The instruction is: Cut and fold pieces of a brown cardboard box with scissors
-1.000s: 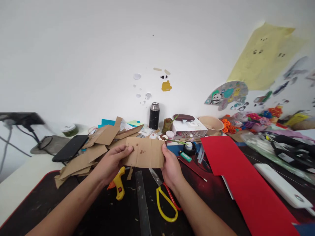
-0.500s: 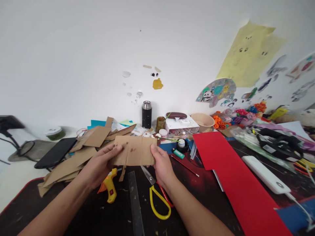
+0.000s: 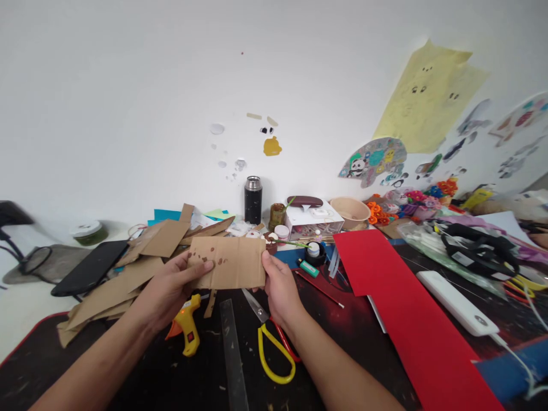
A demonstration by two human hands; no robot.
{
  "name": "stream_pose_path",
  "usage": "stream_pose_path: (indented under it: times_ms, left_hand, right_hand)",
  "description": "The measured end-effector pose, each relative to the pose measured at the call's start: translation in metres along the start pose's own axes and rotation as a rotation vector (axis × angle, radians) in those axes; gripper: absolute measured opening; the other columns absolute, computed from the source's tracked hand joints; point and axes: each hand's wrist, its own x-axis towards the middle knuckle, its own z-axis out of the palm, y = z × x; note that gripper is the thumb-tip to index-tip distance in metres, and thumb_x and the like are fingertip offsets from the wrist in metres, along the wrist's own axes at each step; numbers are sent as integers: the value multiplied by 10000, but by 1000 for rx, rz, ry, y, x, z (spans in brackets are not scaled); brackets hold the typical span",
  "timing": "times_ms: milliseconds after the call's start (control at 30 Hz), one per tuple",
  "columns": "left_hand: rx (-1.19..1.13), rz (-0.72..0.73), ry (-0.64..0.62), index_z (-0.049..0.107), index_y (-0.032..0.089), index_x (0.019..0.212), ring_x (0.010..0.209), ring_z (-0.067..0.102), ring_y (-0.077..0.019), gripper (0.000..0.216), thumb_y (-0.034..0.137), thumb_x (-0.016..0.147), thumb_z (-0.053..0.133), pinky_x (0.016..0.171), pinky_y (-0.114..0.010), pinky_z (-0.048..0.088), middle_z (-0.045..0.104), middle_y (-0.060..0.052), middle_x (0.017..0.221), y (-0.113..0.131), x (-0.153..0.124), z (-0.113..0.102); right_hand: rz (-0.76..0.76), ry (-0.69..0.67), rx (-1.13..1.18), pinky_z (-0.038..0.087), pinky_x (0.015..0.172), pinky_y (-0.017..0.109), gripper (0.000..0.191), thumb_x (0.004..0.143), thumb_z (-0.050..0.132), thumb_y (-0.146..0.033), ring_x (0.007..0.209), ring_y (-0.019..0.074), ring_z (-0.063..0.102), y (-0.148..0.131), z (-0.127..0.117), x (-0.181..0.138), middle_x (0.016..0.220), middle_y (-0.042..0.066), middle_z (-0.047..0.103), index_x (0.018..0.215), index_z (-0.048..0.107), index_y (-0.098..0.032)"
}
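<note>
Between my two hands a rectangular piece of brown cardboard (image 3: 238, 264) is held up over the table, with dark reddish-brown spots on its left half. My left hand (image 3: 177, 285) grips its left end, thumb lying across the front face. At the right edge, my right hand (image 3: 282, 285) pinches it between thumb and fingers; those fingers are mostly hidden behind it. Below lie a yellow glue gun (image 3: 188, 328), a long ruler (image 3: 233, 351) and scissors (image 3: 276, 354) with yellow and red handles. A narrow cardboard strip (image 3: 210, 303) shows under the held piece.
Cardboard scraps (image 3: 124, 277) are piled at left beside a black phone-like slab (image 3: 91, 267). A black flask (image 3: 253, 201) stands by the wall near a white box (image 3: 314, 216). Red card (image 3: 398, 302) and a white power strip (image 3: 457, 302) lie at right; a green lighter (image 3: 308, 268) is nearer the middle.
The cardboard has shifted slightly left in view and sits more level. My left thumb now lies farther across its face, lower down. Both hands still hold it.
</note>
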Motion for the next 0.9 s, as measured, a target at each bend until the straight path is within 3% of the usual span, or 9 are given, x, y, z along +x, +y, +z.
stream_pose_path:
  times_ms: [333,600,767,900]
  left_hand:
    - [27,42,48,786,198,1001,796,795,-196,457,213,606,1015,697,-229,646,853,-55,955,-1,1,0]
    - [23,-70,-5,818,205,976,760,778,-198,481,261,557,1047,662,-244,634,854,-68,953,-1,-3,2]
    - [90,-129,-46,841,185,875,762,756,-208,422,316,537,1057,625,-240,591,837,-75,859,-3,-5,-2]
    - [168,-99,-78,849,175,937,709,717,-202,427,308,576,1033,555,-247,538,842,-104,916,-4,-6,-2]
  right_hand:
    - [15,-25,-2,558,609,352,594,743,827,-737,693,252,712,1,1,-2,788,82,771,893,794,-163]
    - [-40,7,-49,552,908,419,568,759,826,-710,984,307,739,1,-2,-1,1006,93,830,980,850,-187]
    - [-34,-3,-37,551,927,418,560,772,823,-703,1016,312,741,0,-2,-2,1032,100,834,986,857,-187]
    - [-39,9,-46,555,921,407,577,768,823,-710,1015,307,739,1,-1,-2,1024,102,834,989,855,-179]
